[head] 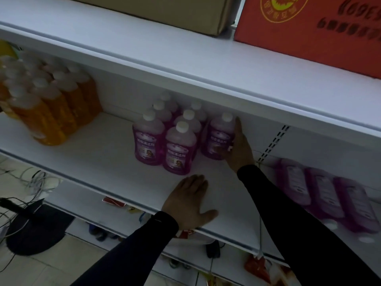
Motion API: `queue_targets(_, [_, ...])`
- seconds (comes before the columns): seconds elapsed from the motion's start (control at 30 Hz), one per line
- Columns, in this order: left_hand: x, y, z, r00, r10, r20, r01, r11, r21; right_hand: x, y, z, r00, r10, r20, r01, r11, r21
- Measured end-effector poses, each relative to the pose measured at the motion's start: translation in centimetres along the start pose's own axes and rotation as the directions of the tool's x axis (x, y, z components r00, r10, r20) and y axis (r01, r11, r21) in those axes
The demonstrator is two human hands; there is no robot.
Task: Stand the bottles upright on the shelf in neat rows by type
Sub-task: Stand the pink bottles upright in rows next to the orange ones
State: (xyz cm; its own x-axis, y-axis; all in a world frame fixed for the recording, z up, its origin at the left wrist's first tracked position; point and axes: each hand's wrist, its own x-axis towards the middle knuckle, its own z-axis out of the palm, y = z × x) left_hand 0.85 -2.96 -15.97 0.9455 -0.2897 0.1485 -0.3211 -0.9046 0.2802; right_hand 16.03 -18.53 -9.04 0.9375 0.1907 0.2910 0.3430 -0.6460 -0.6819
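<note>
on the white shelf (99,153), right hand (239,147) gripping upright purple bottle (219,137), left hand (189,201) flat at front edge

Dim light is washing over white shelving (206,65) here, a slotted upright (274,141) showing at its back. Up top, a brown carton (165,11) is sitting beside a red box (309,32). Down left, cables (39,182) are trailing across the pale tiled floor (68,263).

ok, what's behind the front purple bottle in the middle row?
Behind the front purple bottle, two more upright purple bottles show, mostly white caps and shoulders. Their labels and bases are covered, so I can't tell whether they touch.
</note>
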Motion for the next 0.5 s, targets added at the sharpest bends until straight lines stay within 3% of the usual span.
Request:
queue_targets(0.27, [0.0,-0.3,-0.1,1.000,-0.011,0.012,0.011,1.000,0.006,1.1,-0.2,0.5,1.000,0.025,0.012,-0.025,0.999,-0.026])
queue_targets(0.4, [0.0,-0.4,-0.2,1.000,-0.011,0.016,0.010,0.999,0.031,-1.7,1.5,-1.3,0.993,0.113,-0.020,-0.113,0.993,-0.011])
queue_targets(0.43, [0.0,-0.4,-0.2,1.000,-0.015,0.021,0.015,0.999,0.030,-2.8,2.3,-2.5,0.991,0.131,-0.033,-0.132,0.990,-0.056])
queue_targets(0.5, [0.0,-0.3,-0.3,0.999,-0.025,0.041,0.024,0.999,0.026,-5.1,4.0,-5.0,0.980,0.063,-0.190,-0.109,0.965,-0.240])
